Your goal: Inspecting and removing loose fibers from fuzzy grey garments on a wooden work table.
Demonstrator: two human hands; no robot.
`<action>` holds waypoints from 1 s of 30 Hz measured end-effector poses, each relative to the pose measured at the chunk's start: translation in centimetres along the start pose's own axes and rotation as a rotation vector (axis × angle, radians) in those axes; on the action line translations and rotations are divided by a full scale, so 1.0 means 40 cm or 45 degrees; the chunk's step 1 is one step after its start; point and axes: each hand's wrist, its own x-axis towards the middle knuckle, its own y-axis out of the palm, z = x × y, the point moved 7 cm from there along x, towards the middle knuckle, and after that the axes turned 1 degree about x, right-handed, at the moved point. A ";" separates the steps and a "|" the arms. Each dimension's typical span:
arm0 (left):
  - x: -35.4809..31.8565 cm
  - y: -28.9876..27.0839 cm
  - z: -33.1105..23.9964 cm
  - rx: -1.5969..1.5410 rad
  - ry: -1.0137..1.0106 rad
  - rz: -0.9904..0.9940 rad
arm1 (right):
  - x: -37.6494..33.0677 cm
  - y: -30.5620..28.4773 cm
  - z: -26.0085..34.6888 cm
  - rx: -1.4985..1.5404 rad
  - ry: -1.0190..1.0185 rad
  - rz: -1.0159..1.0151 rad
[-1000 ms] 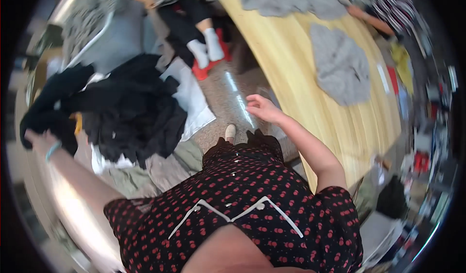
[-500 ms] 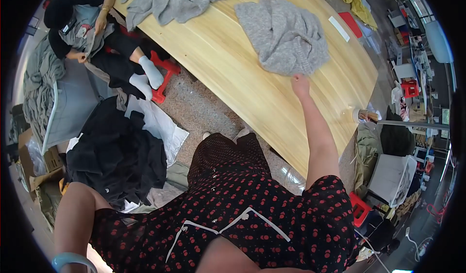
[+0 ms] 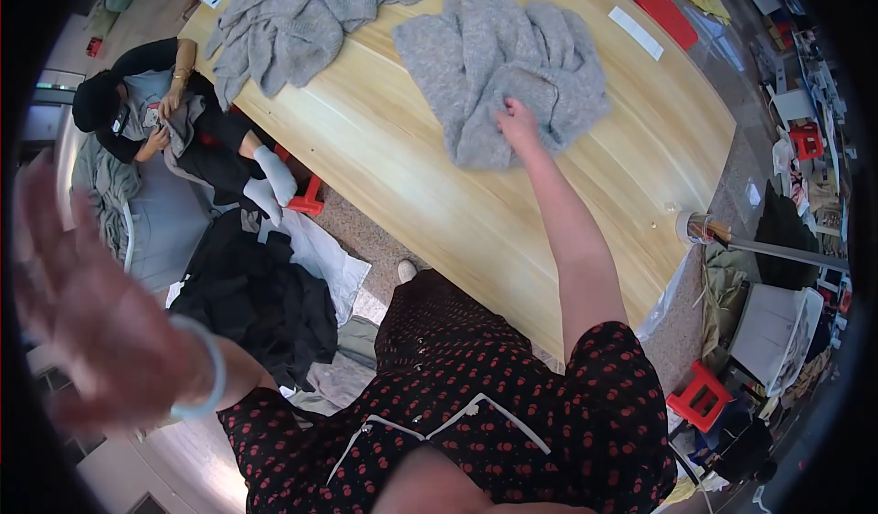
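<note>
A crumpled grey knit garment point(image 3: 558, 61) lies on the pale wooden table in front of me. My right hand point(image 3: 519, 128) reaches onto its near part, with fingers closed on a bit of the knit; the fingertips are partly lost in the fabric. Raised at the far left of the view, well away from the table, is my left hand point(image 3: 105, 308). Motion blurs it, but its fingers are spread and nothing shows in them. A pale bracelet circles that wrist.
More grey knitwear point(image 3: 283, 29) covers the table's point(image 3: 412, 203) far left. A seated person point(image 3: 151, 102) handles grey cloth beside it. Black clothing point(image 3: 256, 285) is piled on the floor at left. A cup of tools point(image 3: 700, 228) stands at the table's right edge, near a red stool point(image 3: 700, 395).
My right hand has gone from the garment's near edge to farther onto it, and the garment's folds have shifted. My left arm has swung up, bringing the open hand into view.
</note>
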 end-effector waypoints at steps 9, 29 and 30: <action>-0.440 0.118 0.800 0.275 -1.530 0.143 | -0.321 -0.040 -0.078 0.952 0.427 0.416; -0.277 0.461 1.267 0.907 -0.502 0.670 | -0.555 -0.140 -0.295 0.978 1.310 -0.273; -0.264 0.486 1.277 0.917 -0.428 0.757 | -0.562 -0.126 -0.299 1.193 1.385 -0.325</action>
